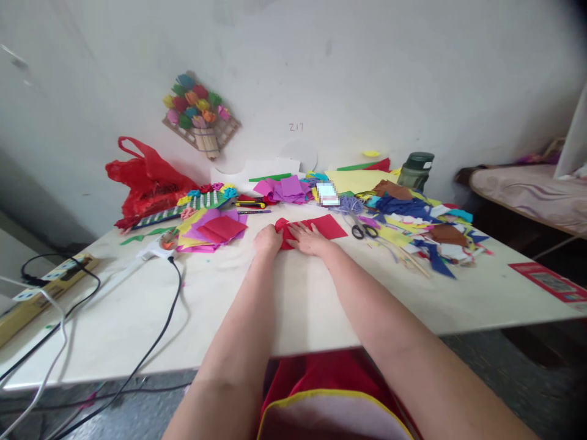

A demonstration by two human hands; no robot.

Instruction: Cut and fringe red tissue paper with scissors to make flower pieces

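Lying at the centre of the frame, a red paper sheet rests on the white table, reaching rightward out from under the person's hands. The right hand is laid over it, palm down with fingers extended and spread, pressing rather than gripping. The left hand has its fingers curled at the sheet's left end; whether they pinch the paper, I cannot tell.

Just right of centre, scissors with black handles lie near the sheet's right end. Left of the hands is a loose stack of coloured paper, red uppermost, and above that, a yellow-and-black cutter. Purple sheets lie above the hands. Mixed scraps spread across the right of the table, with a dark green bottle behind them. Toward the left edge are a red plastic bag and, lower, a power strip. In the upper left, a bouquet of colourful flowers hangs on the wall.
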